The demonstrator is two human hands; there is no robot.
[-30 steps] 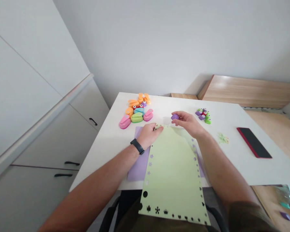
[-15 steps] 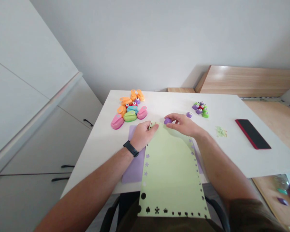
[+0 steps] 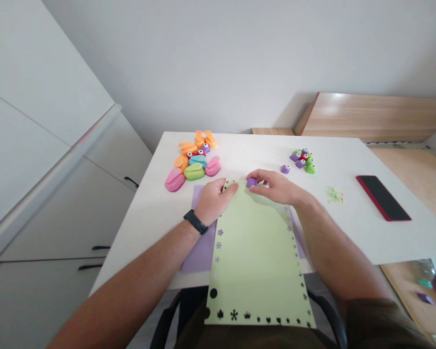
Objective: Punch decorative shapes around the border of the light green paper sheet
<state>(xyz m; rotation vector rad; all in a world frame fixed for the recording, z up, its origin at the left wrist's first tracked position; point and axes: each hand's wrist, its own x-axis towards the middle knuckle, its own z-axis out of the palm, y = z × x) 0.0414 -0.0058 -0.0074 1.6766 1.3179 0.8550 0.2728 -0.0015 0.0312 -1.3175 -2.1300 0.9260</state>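
A pale green paper sheet (image 3: 256,261) lies across the table edge, with small punched shapes along its sides and near edge. My left hand (image 3: 214,199) rests on its far edge, fingers gripping the sheet near the left corner. My right hand (image 3: 274,188) pinches a small purple craft punch (image 3: 251,182) at the far edge of the sheet, and the paper seems to reach into it. A lilac paper sheet (image 3: 199,247) lies partly hidden under the green one.
Colourful large craft punches (image 3: 193,162) are heaped at the far left of the white table (image 3: 160,232). Small punches (image 3: 301,160) stand at the far right, with one purple punch (image 3: 285,168) apart. Green paper scraps (image 3: 334,195) and a red-edged phone (image 3: 383,198) lie to the right.
My right hand has moved the purple punch left onto the sheet's far edge. A separate small purple punch now stands on the table. The view has tilted slightly.
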